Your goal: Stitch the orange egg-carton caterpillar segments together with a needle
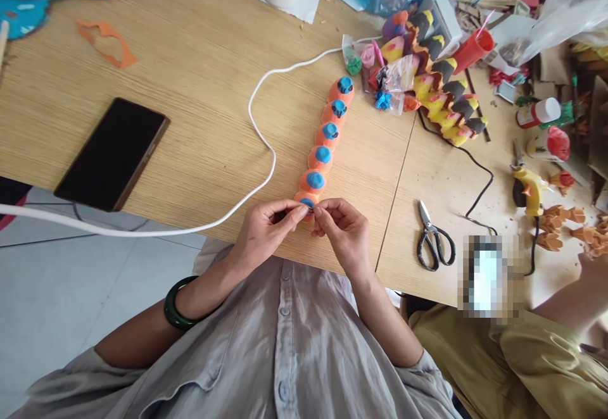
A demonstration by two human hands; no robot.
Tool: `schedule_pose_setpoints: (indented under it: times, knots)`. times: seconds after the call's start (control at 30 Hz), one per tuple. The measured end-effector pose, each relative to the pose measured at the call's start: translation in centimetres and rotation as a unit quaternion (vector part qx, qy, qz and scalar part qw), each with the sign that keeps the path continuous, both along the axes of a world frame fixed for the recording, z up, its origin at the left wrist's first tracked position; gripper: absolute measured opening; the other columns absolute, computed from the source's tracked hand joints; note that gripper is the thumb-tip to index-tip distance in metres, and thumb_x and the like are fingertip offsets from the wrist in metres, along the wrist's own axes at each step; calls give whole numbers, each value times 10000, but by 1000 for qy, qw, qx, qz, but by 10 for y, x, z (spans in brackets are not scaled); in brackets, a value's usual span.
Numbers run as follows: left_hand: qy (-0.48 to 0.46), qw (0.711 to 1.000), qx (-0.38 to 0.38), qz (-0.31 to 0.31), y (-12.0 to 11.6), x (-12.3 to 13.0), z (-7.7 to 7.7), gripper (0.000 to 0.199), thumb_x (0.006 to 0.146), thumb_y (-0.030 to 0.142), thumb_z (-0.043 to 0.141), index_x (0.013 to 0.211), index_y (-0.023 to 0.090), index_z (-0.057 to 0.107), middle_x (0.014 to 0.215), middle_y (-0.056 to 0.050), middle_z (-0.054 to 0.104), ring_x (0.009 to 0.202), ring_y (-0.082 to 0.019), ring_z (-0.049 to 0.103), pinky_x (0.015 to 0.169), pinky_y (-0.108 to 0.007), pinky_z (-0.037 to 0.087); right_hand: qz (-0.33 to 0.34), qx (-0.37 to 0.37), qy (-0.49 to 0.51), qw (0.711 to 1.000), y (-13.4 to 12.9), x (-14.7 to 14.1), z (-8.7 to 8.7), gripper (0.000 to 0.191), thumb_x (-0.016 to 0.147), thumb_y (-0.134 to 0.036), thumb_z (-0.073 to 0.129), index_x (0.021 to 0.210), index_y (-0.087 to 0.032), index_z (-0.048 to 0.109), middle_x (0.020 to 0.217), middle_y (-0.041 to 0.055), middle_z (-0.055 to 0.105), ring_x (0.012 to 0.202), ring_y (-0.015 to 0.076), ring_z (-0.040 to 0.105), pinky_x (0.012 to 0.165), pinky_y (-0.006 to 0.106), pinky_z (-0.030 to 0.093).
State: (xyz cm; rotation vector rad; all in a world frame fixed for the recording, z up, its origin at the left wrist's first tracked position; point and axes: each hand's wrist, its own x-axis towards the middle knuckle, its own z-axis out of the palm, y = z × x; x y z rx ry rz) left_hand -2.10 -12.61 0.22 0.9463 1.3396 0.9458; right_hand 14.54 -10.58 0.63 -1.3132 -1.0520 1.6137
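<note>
A row of orange-painted bumps (319,159), like a strip of egg carton, lies on the table in front of me. Each bump carries a blue cap, and the farther caps bear small black pieces. At the row's near end my left hand (270,226) is closed in a pinch, thumb against forefinger, over the nearest blue cap (307,202). My right hand (342,229) pinches at the same spot from the other side, its fingertips almost meeting the left ones. Whatever sits between the fingertips is too small and covered to make out.
A white cable (266,143) curves left of the row, beyond which lies a phone (111,153). Black-handled scissors (432,238) and a yellow glue gun (529,191) lie right. Painted egg-carton pieces (439,90) stand behind. Another person's arm (579,289) is at right.
</note>
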Motion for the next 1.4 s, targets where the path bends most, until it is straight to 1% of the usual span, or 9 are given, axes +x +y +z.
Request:
schedule_pose_setpoints:
  times: [0.1, 0.2, 0.37, 0.47, 0.63, 0.8, 0.93, 1.17, 1.4]
  knots:
    - [-13, 1000, -15, 9, 0, 0, 1, 343, 920, 498, 742, 834, 170, 792, 607, 29, 491, 558, -89, 413, 511, -218, 339, 0, 2, 11, 1000, 0, 0, 0, 319, 836, -497, 835, 856, -211, 696, 678, -37, 666, 550, 84, 609, 551, 233, 559]
    - [-38, 999, -31, 19, 0, 0, 2, 379, 928, 500, 726, 757, 164, 762, 602, 24, 488, 555, -88, 419, 503, -215, 334, -5, 4, 6, 1000, 1, -1, 0, 339, 828, -519, 835, 848, -210, 697, 680, -31, 677, 543, 92, 614, 547, 245, 559]
    - [-16, 1000, -5, 2, 1, 1, 4, 253, 862, 425, 790, 903, 179, 831, 647, 13, 589, 574, -97, 439, 527, -220, 375, -8, -2, -9, 1000, 0, 0, 0, 392, 798, -581, 839, 841, -219, 693, 689, -23, 690, 551, 107, 615, 549, 268, 568]
    - [-13, 1000, 7, 1, 2, 2, 4, 231, 865, 404, 783, 894, 182, 839, 648, 9, 622, 566, -94, 441, 536, -220, 388, -2, 0, -2, 1000, 0, 0, 0, 378, 808, -563, 836, 850, -217, 692, 689, -26, 678, 561, 104, 613, 551, 262, 557]
    - [-7, 1000, 3, 2, 3, 2, 4, 233, 861, 406, 777, 857, 181, 836, 623, 13, 594, 566, -96, 445, 535, -222, 391, 13, 5, -9, 1000, 0, 1, -1, 367, 834, -558, 812, 864, -217, 680, 718, -21, 677, 581, 107, 616, 579, 273, 557]
    - [-36, 999, -36, -5, 1, -1, -1, 276, 871, 449, 774, 862, 179, 833, 590, 27, 496, 552, -88, 399, 492, -215, 326, 26, 22, -28, 999, -2, 2, -4, 358, 867, -561, 776, 882, -218, 671, 751, -9, 695, 616, 121, 655, 618, 292, 571]
    - [-48, 998, -46, -5, 1, -1, -3, 282, 875, 461, 783, 876, 183, 834, 605, 22, 515, 567, -86, 425, 502, -207, 336, 35, 38, -34, 998, -2, 3, -5, 303, 900, -514, 756, 905, -222, 674, 770, -7, 706, 625, 122, 673, 627, 294, 570]
    - [-72, 995, -73, -4, 3, -1, -1, 334, 856, 507, 795, 840, 174, 820, 603, 26, 486, 553, -82, 404, 486, -209, 318, 49, 60, -64, 995, -3, 5, -3, 272, 926, -490, 731, 923, -223, 680, 801, 6, 734, 659, 133, 694, 664, 310, 602]
    - [-93, 990, -102, 23, 2, -2, -1, 384, 816, 546, 834, 752, 171, 782, 622, 22, 499, 560, -77, 414, 490, -204, 319, 57, 82, -73, 992, -4, 5, -2, 220, 948, -445, 716, 925, -228, 689, 840, 18, 763, 681, 139, 708, 679, 318, 616]
